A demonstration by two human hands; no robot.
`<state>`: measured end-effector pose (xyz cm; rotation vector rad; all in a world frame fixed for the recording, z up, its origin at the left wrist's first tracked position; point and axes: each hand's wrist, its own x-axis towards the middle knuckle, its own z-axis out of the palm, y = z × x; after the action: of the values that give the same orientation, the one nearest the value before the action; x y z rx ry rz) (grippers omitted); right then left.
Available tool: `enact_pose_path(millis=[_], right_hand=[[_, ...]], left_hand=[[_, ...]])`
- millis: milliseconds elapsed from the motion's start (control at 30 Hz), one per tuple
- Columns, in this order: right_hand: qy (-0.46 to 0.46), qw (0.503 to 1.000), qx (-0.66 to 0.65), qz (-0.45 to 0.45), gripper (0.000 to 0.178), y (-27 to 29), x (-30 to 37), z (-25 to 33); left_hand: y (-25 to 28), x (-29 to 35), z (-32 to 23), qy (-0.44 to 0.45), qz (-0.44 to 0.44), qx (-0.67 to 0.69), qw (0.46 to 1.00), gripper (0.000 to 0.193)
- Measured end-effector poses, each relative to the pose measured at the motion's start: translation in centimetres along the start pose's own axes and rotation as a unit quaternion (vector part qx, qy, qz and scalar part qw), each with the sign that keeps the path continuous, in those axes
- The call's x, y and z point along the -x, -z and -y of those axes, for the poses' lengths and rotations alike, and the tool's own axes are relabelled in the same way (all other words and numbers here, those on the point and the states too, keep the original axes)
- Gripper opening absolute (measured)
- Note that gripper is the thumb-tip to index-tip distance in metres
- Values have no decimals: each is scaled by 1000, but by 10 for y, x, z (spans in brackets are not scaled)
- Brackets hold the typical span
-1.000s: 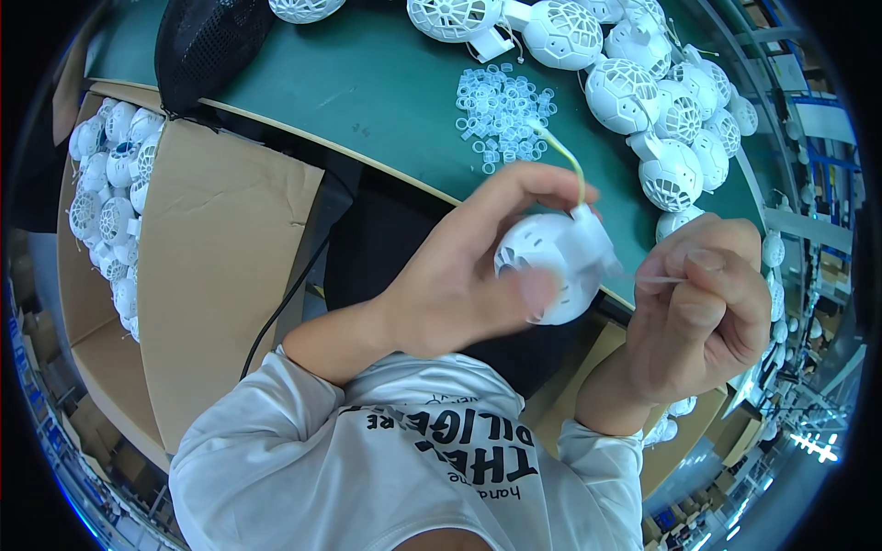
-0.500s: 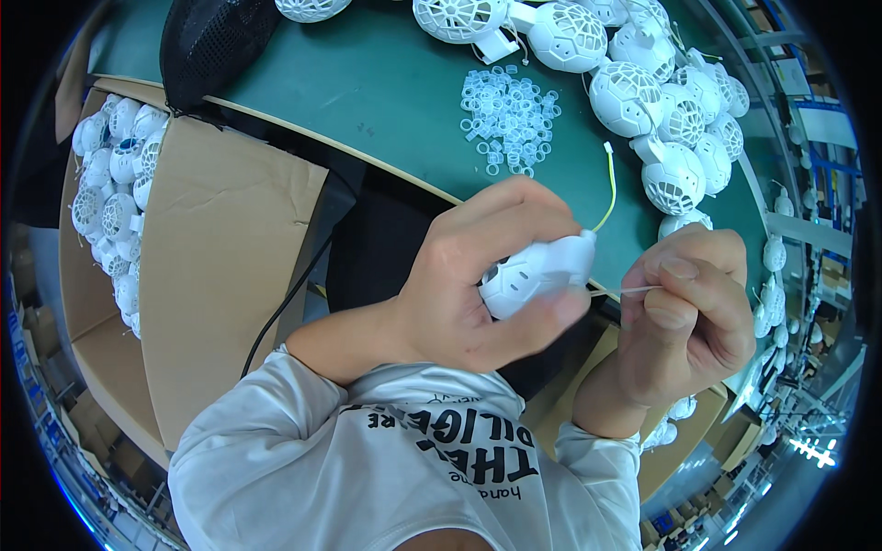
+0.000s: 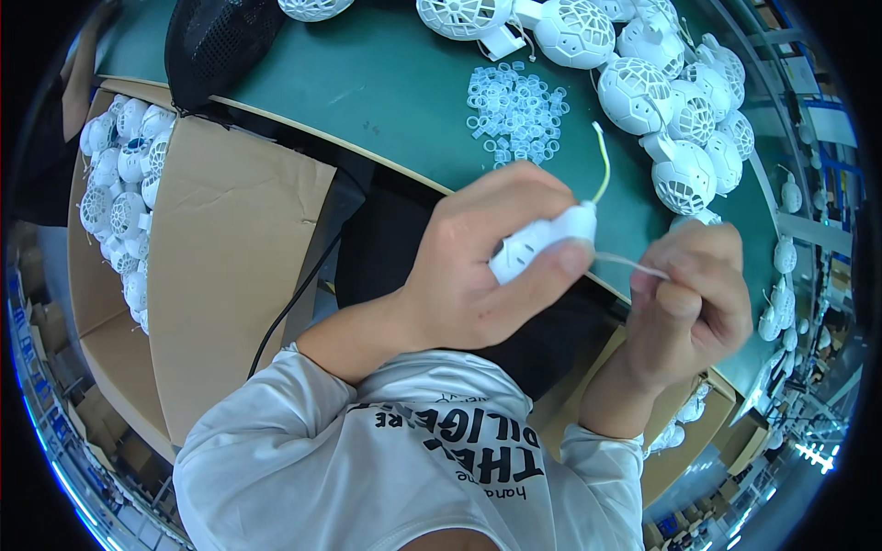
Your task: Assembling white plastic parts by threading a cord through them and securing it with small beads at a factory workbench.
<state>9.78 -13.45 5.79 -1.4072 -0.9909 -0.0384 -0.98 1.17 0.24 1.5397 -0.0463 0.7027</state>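
My left hand [image 3: 482, 253] is wrapped round a white plastic ball-shaped housing [image 3: 525, 250], most of it hidden by fingers and palm. A yellow-green wire with a white connector [image 3: 603, 165] sticks up from the housing's far end. My right hand [image 3: 689, 298], to the right, pinches a thin pale cord [image 3: 632, 264] that runs back to the housing by my left thumb. Beyond my hands, on the green table, lies a pile of small clear plastic rings [image 3: 519, 110].
Many white lattice balls [image 3: 636, 96] crowd the table's far right. A black mesh bag [image 3: 216, 46] lies at the far left. An open cardboard box [image 3: 234, 275] with similar balls stands left, another box [image 3: 684, 459] lower right. A black cable [image 3: 299, 298] hangs beside the left box. Another person's arm [image 3: 81, 78] shows far left.
The housing has tilted and turned a little in my left hand, with less of it showing. The cord between my hands now sags slightly where it was straighter. My right hand still pinches it.
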Motion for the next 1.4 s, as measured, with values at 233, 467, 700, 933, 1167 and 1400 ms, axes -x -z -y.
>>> enact_pose_path(millis=[233,467,700,933,1167,1400], right_hand=[[-28,997,-71,-9,13,3,6,-21],[47,997,38,55,19,4,6,-1],[45,991,-118,-45,8,-25,-4,-7],[67,996,-45,-35,31,-10,15,2],[11,997,78,-15,74,-14,60,6],[-241,966,14,-90,70,47,69,39]], left_hand=[[-1,0,3,25,-6,-30,999,25],[-6,0,6,45,-48,20,998,29],[12,28,9,145,-132,49,979,53],[8,7,28,161,-91,111,977,65],[-67,11,-37,226,-155,266,924,100],[-71,8,-26,260,137,235,927,109]])
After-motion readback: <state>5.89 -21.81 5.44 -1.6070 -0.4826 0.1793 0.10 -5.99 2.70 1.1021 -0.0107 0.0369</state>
